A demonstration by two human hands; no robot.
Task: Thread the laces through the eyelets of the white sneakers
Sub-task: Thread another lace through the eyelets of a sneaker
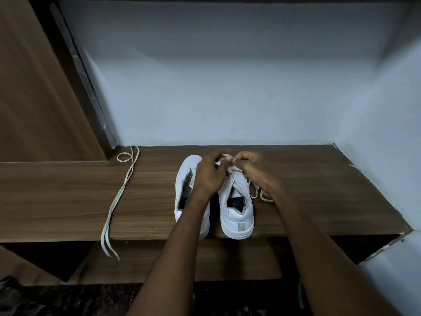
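Nearest, the ends of a loose lace (120, 197) hang over the front edge of the wooden shelf (307, 201), on the left. It runs away from the viewer along the shelf and ends in a small loop near the back wall (227, 99). It lies well apart from the shoes, probably set aside for the shoe not yet being worked on.

Two white sneakers stand side by side in the middle of the shelf, heels toward the front edge, toes toward the wall, so each long axis runs near to far. The left sneaker (185, 190) shows no lace and is partly covered by the left forearm. The right sneaker (237, 206) has a lace (257, 192) spilling in loops onto the shelf on its right side.

Beyond the heels, both hands meet over the front part of the right sneaker. The left hand (209, 174) has its fingers curled and seems to pinch a bit of lace or the shoe's upper; which one, I cannot tell. The right hand (248, 165) pinches with curled fingertips, likely the lace end being fed into an eyelet. Heels nearest probably keeps the eyelet rows facing the person.
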